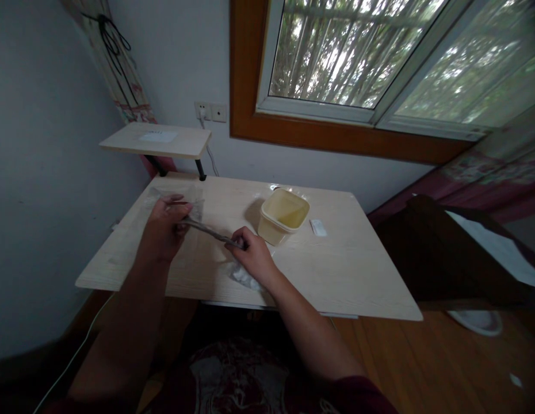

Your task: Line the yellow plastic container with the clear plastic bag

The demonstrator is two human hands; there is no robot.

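Note:
A thin, grey, twisted-looking strip [211, 232] stretches between my hands above the table; its exact kind is unclear. My left hand [166, 224] is closed on its left end, over a clear plastic sheet or bag [197, 200]. A narrow reddish-brown edge shows at those fingers, too small to name. The other end is pinched by my right hand [252, 253], lower and closer to the middle. Below this hand lies a clear bag with white pieces [244, 276], partly hidden. Just beyond it stands an open, pale yellow plastic tub [278, 230].
The pale wooden table [336, 270] has a small raised shelf [181, 144] at its back left, with a paper [159, 136] on top. A small white packet [318, 227] lies right of the tub. Wall and window are behind; a dark piece of furniture [440, 259] stands right.

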